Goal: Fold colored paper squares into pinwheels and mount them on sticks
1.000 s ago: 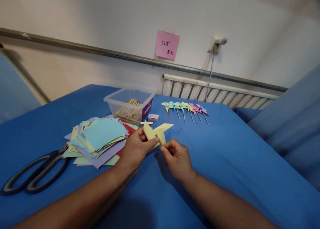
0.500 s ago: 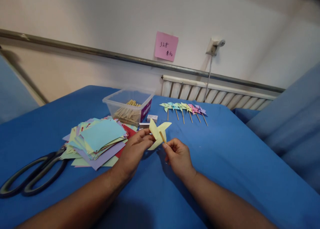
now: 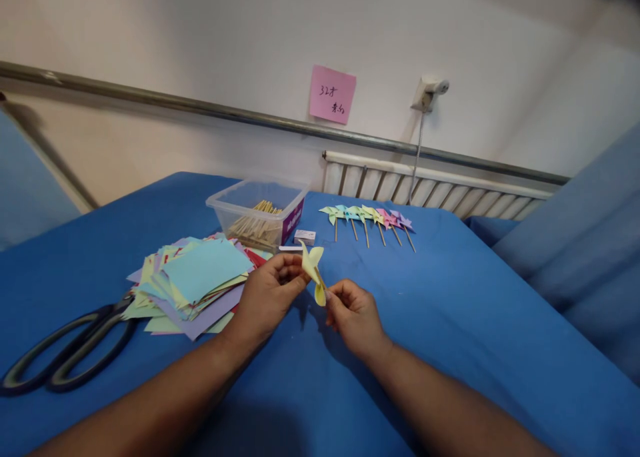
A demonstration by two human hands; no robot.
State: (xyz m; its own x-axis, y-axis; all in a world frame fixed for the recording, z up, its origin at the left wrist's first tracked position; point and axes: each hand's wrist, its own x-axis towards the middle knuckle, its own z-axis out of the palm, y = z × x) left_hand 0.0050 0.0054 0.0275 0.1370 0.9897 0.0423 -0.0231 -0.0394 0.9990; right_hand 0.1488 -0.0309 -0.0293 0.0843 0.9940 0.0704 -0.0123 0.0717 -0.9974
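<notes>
Head view: yellow pinwheel (image 3: 310,265), long axis down-right

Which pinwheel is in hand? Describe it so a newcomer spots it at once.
Find the blue cloth, then the person's left hand and right hand above it. Between them is a pale yellow paper pinwheel, its stick pinched in the right hand. It alone is held up; the row of other pinwheels lies on the cloth near the radiator.
</notes>
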